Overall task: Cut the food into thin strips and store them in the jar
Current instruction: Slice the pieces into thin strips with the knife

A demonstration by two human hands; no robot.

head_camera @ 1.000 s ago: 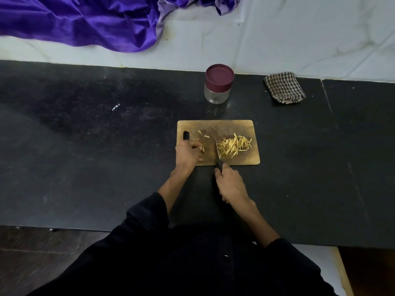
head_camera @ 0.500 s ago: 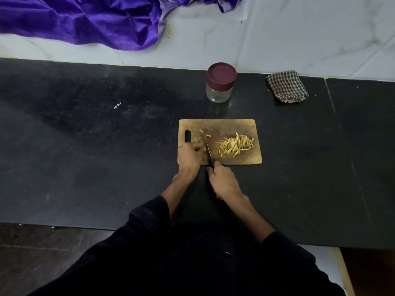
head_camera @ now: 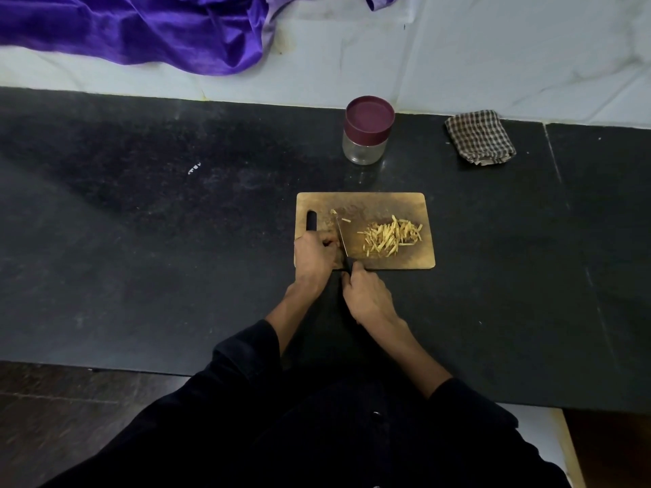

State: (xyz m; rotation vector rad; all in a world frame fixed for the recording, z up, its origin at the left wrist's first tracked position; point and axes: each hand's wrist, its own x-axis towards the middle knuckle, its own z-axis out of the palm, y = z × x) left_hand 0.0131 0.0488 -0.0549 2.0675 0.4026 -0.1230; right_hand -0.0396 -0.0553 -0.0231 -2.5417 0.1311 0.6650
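Observation:
A wooden cutting board [head_camera: 384,202] lies on the black counter. On its right half sits a pile of thin yellow strips [head_camera: 391,237]. A few loose bits [head_camera: 343,217] lie near the knife tip. My right hand [head_camera: 366,294] grips the black handle of a knife [head_camera: 341,237], whose blade points away across the board's left part. My left hand [head_camera: 313,255] rests on the board's left side with fingers curled right beside the blade; whatever food is under them is hidden. A glass jar [head_camera: 364,149] with a maroon lid [head_camera: 369,116] stands closed behind the board.
A folded checked cloth [head_camera: 479,138] lies at the back right of the counter. Purple fabric [head_camera: 134,29] drapes over the white ledge at the back left. The counter's front edge runs just before my body.
The knife has shifted left, from beside the strip pile over to my left hand's fingers. My right hand moved left with it. The left hand stayed on the board.

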